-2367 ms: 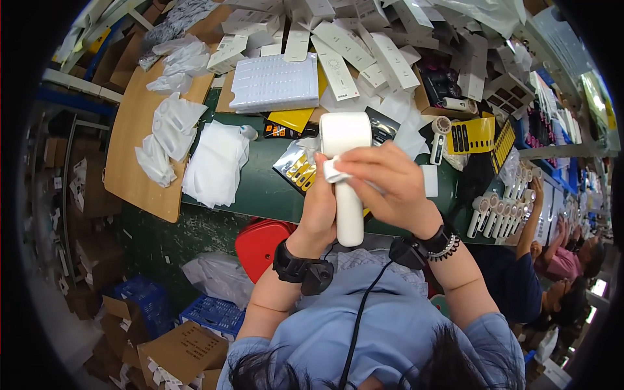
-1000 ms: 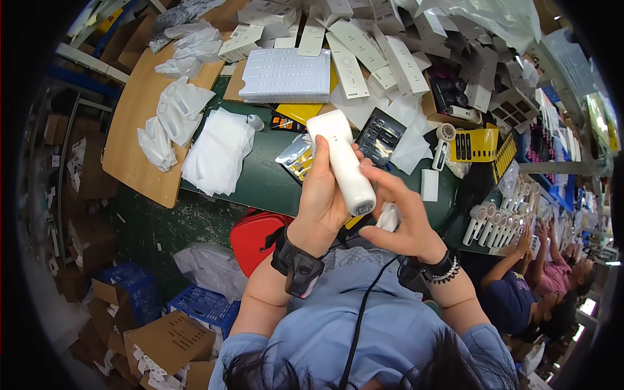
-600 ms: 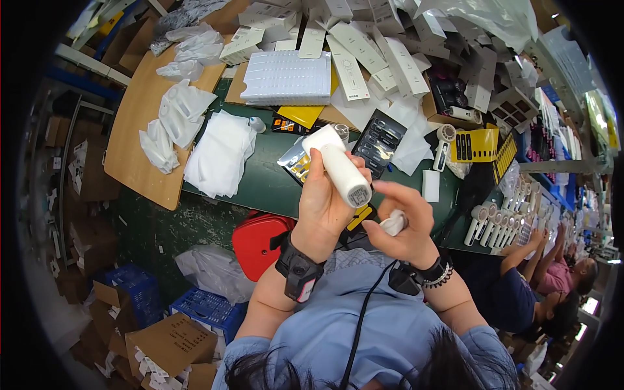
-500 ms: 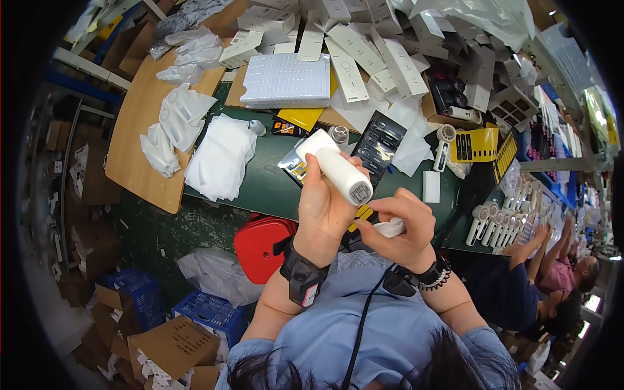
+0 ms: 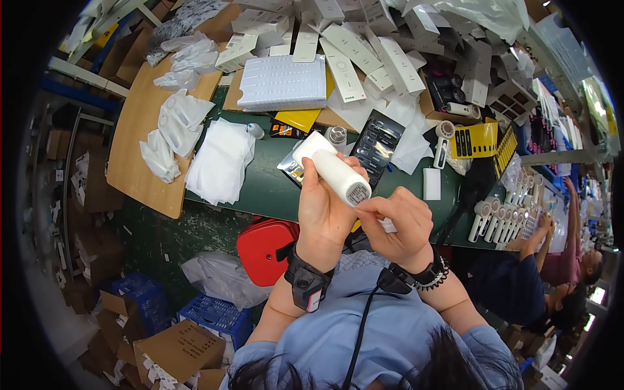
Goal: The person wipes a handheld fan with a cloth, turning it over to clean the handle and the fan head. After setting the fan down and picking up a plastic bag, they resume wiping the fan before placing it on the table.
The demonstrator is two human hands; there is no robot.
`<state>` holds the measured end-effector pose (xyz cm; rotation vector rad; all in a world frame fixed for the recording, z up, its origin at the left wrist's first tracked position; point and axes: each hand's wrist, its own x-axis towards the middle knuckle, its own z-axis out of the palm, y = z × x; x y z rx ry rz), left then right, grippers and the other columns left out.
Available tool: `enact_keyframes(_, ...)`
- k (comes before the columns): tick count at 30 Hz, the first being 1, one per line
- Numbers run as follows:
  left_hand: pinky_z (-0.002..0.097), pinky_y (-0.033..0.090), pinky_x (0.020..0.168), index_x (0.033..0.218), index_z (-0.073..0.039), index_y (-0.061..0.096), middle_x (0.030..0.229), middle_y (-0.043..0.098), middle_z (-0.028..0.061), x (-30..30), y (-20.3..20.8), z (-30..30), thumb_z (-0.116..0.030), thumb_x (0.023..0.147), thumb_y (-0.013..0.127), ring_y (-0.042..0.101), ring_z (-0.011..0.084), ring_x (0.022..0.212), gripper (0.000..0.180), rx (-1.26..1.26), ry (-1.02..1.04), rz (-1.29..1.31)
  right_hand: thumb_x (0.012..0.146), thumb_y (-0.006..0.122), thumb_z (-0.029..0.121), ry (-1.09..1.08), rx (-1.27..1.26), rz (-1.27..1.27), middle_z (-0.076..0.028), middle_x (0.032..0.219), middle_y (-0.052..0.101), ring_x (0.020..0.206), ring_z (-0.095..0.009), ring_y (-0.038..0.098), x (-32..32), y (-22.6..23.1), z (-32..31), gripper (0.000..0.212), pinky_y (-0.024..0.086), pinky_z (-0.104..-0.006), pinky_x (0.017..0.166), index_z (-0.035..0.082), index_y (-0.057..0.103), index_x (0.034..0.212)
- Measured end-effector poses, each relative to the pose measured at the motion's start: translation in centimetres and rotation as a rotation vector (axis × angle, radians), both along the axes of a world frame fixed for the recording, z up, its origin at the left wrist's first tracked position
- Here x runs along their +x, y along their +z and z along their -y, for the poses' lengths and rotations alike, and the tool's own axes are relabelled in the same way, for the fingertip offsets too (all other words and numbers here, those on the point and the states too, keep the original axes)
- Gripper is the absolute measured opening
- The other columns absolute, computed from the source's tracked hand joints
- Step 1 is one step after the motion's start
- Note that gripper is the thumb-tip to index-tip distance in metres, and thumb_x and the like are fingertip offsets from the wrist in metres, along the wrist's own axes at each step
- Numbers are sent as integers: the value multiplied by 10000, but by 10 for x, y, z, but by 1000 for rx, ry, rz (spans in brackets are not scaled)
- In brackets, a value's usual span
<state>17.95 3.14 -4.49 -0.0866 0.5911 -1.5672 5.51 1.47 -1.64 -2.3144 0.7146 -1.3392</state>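
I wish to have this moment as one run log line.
left hand: holds white device | right hand: at its base, holds white wad | table: white sheets

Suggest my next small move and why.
Perhaps wipe the round grey end of the smooth white handheld device with the crumpled white wad: your left hand holds that end toward you, and your right hand, wad inside, is beside it.

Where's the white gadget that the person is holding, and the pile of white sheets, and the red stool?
White gadget (image 5: pixel 336 173): head view, on the middle of its handle.
Pile of white sheets (image 5: pixel 217 164): head view, on its top sheet.
Red stool (image 5: pixel 260 247): head view, on its seat.
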Motion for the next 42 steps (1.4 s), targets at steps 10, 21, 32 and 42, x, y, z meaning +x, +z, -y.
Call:
enact_keyframes(10,365,443,800,989,11,432,880,475,137,17,-4,4,-475,929,361,471,235,822,495,31,67,5,666,678,-23,341,207,-106,-37,575,515,473,-172,490,-30,-2,-8,245,366,-271,435,11,597,894)
enact_keyframes(21,366,443,815,997,12,440,867,488,122,15,6,4,-483,932,344,483,219,835,508,36,27,56,714,698,166,317,852,-211,-63,686,604,602,-149,583,-13,32,24,673,445,-259,570,92,422,1323)
enact_keyframes(32,362,464,783,996,-60,461,870,500,77,13,-10,-3,-532,918,336,509,195,844,494,155,62,253,806,621,99,541,1198,31,-121,1168,575,1024,-120,540,19,6,26,411,422,-246,863,32,541,1203)
enact_keyframes(42,320,460,751,940,-60,453,833,470,53,7,-15,-6,-530,916,356,482,173,777,480,216,118,345,830,596,109,505,1055,-48,-83,1017,635,882,-76,559,16,-3,21,365,448,-239,785,46,556,1187)
